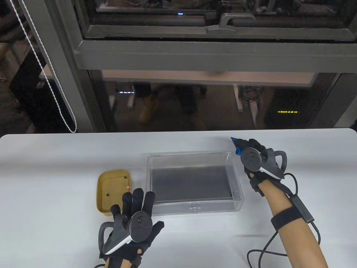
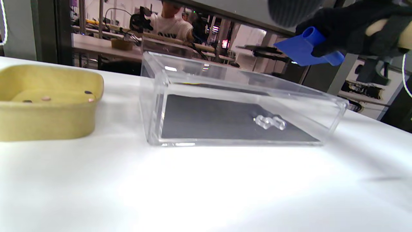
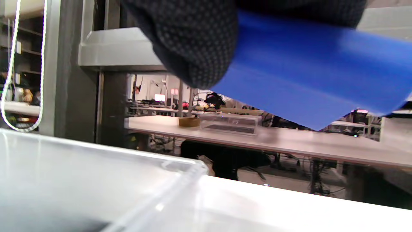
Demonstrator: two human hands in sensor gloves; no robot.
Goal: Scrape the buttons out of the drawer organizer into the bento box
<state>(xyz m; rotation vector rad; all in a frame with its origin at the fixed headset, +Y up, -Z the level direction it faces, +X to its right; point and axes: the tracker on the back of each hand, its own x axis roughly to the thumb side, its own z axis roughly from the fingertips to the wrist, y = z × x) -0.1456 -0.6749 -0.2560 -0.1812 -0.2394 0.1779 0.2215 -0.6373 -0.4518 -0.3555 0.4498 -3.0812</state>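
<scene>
Right hand [image 1: 252, 159] grips the blue scraper [image 2: 304, 48] above the clear drawer organizer's [image 1: 237, 178] corner; left hand [image 1: 134, 220] hovers spread. Best lower the blade flat, sweeping toward the yellow bento box [image 1: 101, 192].

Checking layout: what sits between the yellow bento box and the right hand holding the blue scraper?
The clear drawer organizer, seen in the table view.

Yellow bento box [image 2: 48, 103] left of clear drawer organizer [image 2: 238, 109]; right hand [image 2: 351, 29] holds blue scraper [image 2: 302, 48]
</scene>
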